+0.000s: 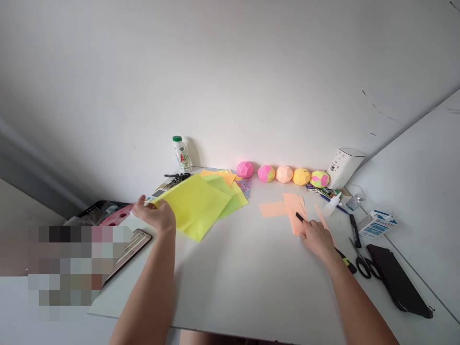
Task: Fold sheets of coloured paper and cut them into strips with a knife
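"Yellow sheet (199,206), left of centre in the frame: held by which hand?"

"By the left hand (158,214), the nearer of the two. Its fingers pinch the left corner, and the sheet extends rightward from them, over green sheets (233,207) on the counter (244,282)."

"And its long axis?"

"Roughly sideways, though weakly marked, the edges being nearly equal. The free right corner points toward the peach sheet (291,208); another corner points to the bottom of the frame."

"State of the right hand (318,237)?"

"Right of centre, well apart from the yellow paper and touching the lower end of the peach sheet. The fingers curl at a black piece (299,217); whether they grip or merely cover it cannot be told."

"Direction of the peach sheet?"

"Long axis from the fingertips upward and slightly left, its far end pointing toward the faceted balls (284,174). A peach strip (272,209) lies crosswise at its left side."

"And below the right wrist?"

"A black-and-yellow tool (346,261), slanting from upper left to lower right, with scissors (363,267) just beside it."
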A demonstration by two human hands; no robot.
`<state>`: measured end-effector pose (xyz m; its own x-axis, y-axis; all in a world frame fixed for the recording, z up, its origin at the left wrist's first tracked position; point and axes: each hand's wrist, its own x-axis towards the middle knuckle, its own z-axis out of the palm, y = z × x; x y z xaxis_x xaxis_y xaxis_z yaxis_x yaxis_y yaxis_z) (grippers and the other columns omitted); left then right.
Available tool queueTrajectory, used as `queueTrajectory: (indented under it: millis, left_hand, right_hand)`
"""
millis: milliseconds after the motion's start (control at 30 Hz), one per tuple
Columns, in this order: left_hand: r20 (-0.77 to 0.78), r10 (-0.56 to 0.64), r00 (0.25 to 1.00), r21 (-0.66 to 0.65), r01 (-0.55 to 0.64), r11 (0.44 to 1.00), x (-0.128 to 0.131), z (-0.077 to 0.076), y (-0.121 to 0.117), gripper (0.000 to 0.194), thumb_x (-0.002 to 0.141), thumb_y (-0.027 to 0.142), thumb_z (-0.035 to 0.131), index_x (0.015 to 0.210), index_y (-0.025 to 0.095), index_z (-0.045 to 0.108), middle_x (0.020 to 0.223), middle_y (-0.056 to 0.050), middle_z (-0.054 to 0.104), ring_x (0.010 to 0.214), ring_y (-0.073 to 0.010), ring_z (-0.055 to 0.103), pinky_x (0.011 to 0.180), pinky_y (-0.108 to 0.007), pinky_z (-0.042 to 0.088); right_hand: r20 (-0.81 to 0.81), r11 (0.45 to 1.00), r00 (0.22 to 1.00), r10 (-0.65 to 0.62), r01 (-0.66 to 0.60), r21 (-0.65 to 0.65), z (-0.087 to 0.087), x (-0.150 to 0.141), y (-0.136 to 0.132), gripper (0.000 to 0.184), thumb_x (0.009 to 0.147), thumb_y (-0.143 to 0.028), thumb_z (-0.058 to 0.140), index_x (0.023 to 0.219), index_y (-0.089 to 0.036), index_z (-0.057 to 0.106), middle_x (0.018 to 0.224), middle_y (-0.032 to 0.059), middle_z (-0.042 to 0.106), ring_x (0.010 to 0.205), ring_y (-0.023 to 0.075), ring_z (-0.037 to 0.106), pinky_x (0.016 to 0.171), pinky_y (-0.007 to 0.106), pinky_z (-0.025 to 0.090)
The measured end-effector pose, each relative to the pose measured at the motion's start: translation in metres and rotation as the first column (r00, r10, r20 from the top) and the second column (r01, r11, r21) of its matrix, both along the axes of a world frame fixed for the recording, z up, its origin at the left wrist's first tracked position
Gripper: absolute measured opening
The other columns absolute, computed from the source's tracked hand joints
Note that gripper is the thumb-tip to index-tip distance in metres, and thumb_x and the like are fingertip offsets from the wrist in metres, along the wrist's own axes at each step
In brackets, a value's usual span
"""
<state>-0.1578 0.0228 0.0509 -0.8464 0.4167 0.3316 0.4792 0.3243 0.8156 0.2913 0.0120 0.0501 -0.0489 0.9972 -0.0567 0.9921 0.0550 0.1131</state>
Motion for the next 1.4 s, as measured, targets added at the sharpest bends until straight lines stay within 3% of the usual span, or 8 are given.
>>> queueTrajectory:
  millis: [133,233,433,600,967,1067,1200,1400]
  left_hand:
    - [-0.310,0.130,0.942,0.479,0.036,0.877,0.036,0.047,-0.037,0.037,0.085,0.013,0.045,0.121,0.011,0.035,0.129,-0.015,0.037,0.109,-0.0224,0.051,0.083,-0.037,0.052]
    - [-0.566,0.076,0.821,0.537,0.297,0.790,0.082,0.057,-0.070,0.024,0.085,0.015,0.052,0.109,0.015,0.047,0.117,-0.012,0.048,0.106,-0.0244,0.053,0.073,-0.035,0.053]
    - [-0.740,-0.450,0.499,0.112,0.752,0.649,0.171,-0.008,-0.138,0.032,0.084,0.001,0.049,0.107,0.021,0.058,0.110,-0.010,0.055,0.101,-0.0205,0.058,0.081,-0.032,0.052]
    - [-0.558,-0.721,0.411,-0.053,0.849,0.526,0.202,-0.057,-0.178,0.035,0.087,0.001,0.038,0.110,0.019,0.058,0.109,-0.013,0.057,0.100,-0.0193,0.061,0.078,-0.029,0.056]
    - [-0.490,-0.865,-0.110,-0.256,0.966,0.022,0.175,-0.034,-0.194,0.031,0.090,0.009,0.043,0.118,0.015,0.056,0.106,-0.014,0.068,0.079,-0.0158,0.067,0.071,-0.026,0.057]
    - [-0.586,-0.810,0.001,-0.139,0.985,0.102,0.156,-0.023,-0.187,0.035,0.088,0.011,0.045,0.121,0.016,0.054,0.097,-0.012,0.071,0.079,-0.0179,0.067,0.070,-0.030,0.057]
    - [-0.398,-0.862,0.312,-0.077,0.926,0.371,0.138,-0.020,-0.154,0.036,0.090,0.009,0.042,0.121,0.020,0.055,0.106,-0.009,0.069,0.097,-0.0168,0.066,0.079,-0.027,0.056]
    - [-0.422,-0.906,-0.016,-0.652,0.700,0.292,0.140,-0.054,-0.130,0.051,0.088,0.023,0.045,0.139,0.022,0.045,0.149,-0.008,0.039,0.140,-0.0293,0.027,0.110,-0.049,0.032]
  right_hand:
    - [-0.130,0.999,0.991,0.015,-0.009,0.052,0.003,-0.001,-0.001,0.027,0.087,-0.015,0.048,0.111,-0.012,0.060,0.105,0.0181,0.060,0.107,0.0330,0.050,0.079,0.041,0.043]
    - [-0.293,0.991,0.951,0.095,-0.062,0.121,0.008,-0.008,-0.003,0.032,0.091,-0.021,0.045,0.120,-0.016,0.057,0.115,0.0163,0.059,0.112,0.0311,0.050,0.088,0.042,0.044]
    - [-0.604,0.971,0.762,0.233,-0.148,0.188,-0.002,-0.036,-0.010,0.054,0.101,-0.038,0.006,0.145,-0.018,0.030,0.131,0.0147,0.053,0.102,0.0184,0.062,0.078,0.032,0.055]
    - [-0.686,0.949,0.662,0.302,-0.275,0.153,-0.030,-0.061,-0.023,0.052,0.101,-0.044,0.019,0.149,-0.025,0.021,0.147,0.0117,0.039,0.129,0.0203,0.046,0.096,0.036,0.048]
    - [-0.561,0.872,0.692,0.454,-0.476,0.119,-0.043,-0.074,-0.035,0.048,0.094,-0.034,0.040,0.138,-0.017,0.042,0.149,0.0159,0.035,0.141,0.0298,0.024,0.112,0.052,0.028]
    - [-0.549,0.887,0.718,0.428,-0.451,0.101,-0.043,-0.075,-0.036,0.056,0.094,-0.042,0.041,0.142,-0.015,0.036,0.151,0.0179,0.030,0.141,0.0315,0.022,0.112,0.052,0.029]
    - [-0.579,0.934,0.744,0.335,-0.342,0.101,-0.047,-0.079,-0.043,0.067,0.094,-0.050,0.039,0.149,-0.016,0.020,0.154,0.0197,0.022,0.142,0.0324,0.020,0.109,0.052,0.034]
    - [-0.463,0.877,0.746,0.479,-0.389,0.281,-0.035,-0.092,-0.061,0.063,0.095,-0.038,0.040,0.150,-0.015,0.018,0.156,0.0183,0.018,0.143,0.0345,0.013,0.109,0.055,0.032]
